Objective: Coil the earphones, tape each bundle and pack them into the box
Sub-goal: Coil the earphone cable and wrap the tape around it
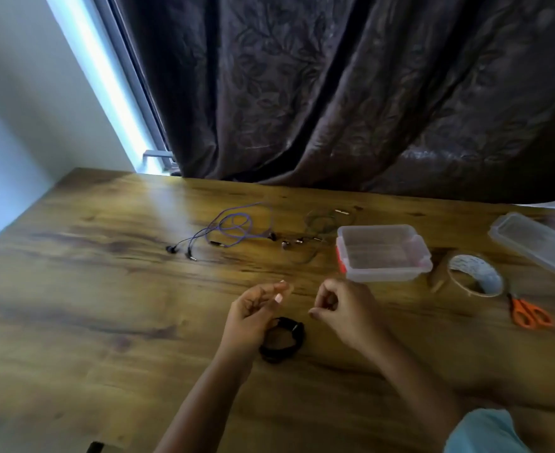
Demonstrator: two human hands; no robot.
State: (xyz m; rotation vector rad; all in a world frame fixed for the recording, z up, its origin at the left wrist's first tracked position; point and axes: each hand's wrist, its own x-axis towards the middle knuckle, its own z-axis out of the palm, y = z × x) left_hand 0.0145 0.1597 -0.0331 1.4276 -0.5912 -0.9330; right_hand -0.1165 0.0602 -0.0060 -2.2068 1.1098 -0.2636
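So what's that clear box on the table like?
The box is a shallow rectangular tub of clear plastic with a red latch on its left end. It stands upright and open on the wooden table, seemingly empty. Its lid lies apart to the right.

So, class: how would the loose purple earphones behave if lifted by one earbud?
Probably floppy: the purple earphones lie in slack loops on the table, so they would likely dangle and uncoil. Likely light, given the thin cord. May tangle, as strands cross.
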